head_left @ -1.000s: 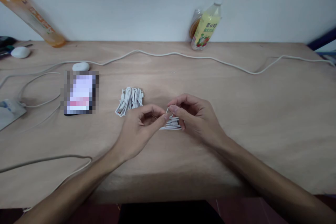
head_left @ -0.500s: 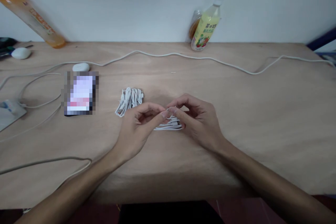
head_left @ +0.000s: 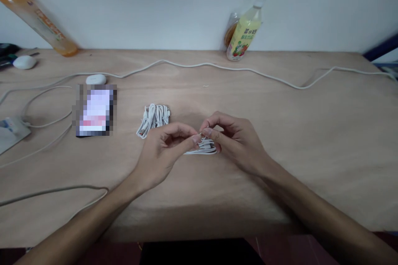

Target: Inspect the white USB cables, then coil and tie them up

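Note:
My left hand (head_left: 168, 145) and my right hand (head_left: 233, 140) meet fingertip to fingertip near the middle of the table. Each is closed in a pinch on a thin white twist tie (head_left: 203, 136), whose ends stick out between the fingers. Just beneath them a coiled white cable (head_left: 207, 147) shows, partly hidden by the hands; whether it rests on the table is unclear. Behind my left hand lies a bunch of coiled white cables (head_left: 154, 119), tied up.
A phone (head_left: 95, 112) with a blurred screen and a white earbud case (head_left: 96, 79) lie at left. A long white cable (head_left: 205, 65) crosses the table. Against the wall lean a yellow-labelled bottle (head_left: 244, 33) and an orange drink bottle (head_left: 40, 20). A power strip (head_left: 12, 134) sits at the left edge.
My fingertips have drawn slightly apart, so that more of the thin tie and of the coiled cable below it shows. The things on the table stay put.

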Tool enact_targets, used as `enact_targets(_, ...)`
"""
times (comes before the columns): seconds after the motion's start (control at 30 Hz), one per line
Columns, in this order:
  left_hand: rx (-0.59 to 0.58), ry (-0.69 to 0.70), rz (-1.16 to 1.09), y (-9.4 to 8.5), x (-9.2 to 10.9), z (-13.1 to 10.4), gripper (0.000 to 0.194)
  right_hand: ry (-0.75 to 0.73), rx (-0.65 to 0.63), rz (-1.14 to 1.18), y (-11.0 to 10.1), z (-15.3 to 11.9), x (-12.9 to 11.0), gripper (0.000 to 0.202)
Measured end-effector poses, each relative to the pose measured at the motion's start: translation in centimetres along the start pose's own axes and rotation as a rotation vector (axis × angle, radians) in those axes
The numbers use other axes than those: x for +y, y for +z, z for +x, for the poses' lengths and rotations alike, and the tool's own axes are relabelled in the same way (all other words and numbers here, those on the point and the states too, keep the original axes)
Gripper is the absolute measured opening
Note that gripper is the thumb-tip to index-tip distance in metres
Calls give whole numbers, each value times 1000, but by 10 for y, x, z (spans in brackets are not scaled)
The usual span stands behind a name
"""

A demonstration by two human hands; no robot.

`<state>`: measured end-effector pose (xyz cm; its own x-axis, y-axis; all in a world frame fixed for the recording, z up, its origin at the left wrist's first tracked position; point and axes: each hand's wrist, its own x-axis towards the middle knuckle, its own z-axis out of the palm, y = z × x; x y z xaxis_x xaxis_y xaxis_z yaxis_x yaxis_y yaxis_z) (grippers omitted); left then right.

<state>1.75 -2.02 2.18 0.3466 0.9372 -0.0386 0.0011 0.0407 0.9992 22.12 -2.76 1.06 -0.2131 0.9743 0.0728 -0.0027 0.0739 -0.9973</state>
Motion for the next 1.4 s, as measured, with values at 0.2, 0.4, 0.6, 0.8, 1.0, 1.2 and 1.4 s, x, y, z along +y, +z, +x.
enact_targets(0.2,25,-5,4,0,-1,1,8,49,26,110,-2,2,3,17)
enact_targets(0.4,79,-10,-22,0,0,3,7,95,5,153,1,1,3,13)
enact_targets(0.6,96,-42,-37,0,-4,3,6,89,54,186,5,1,9,12)
enact_targets(0.8,85,-94,-64,-1,-5,3,7,73,100,215,5,0,10,9)
enact_targets(1.0,69,-101,-65,0,-6,3,8,64,138,203,7,1,7,12)
enact_targets(1.2,49,-96,-16,-1,-4,2,11,57,165,140,6,0,6,18)
enact_targets(1.4,5,-73,52,-2,-2,1,15,61,217,147,9,1,5,19)
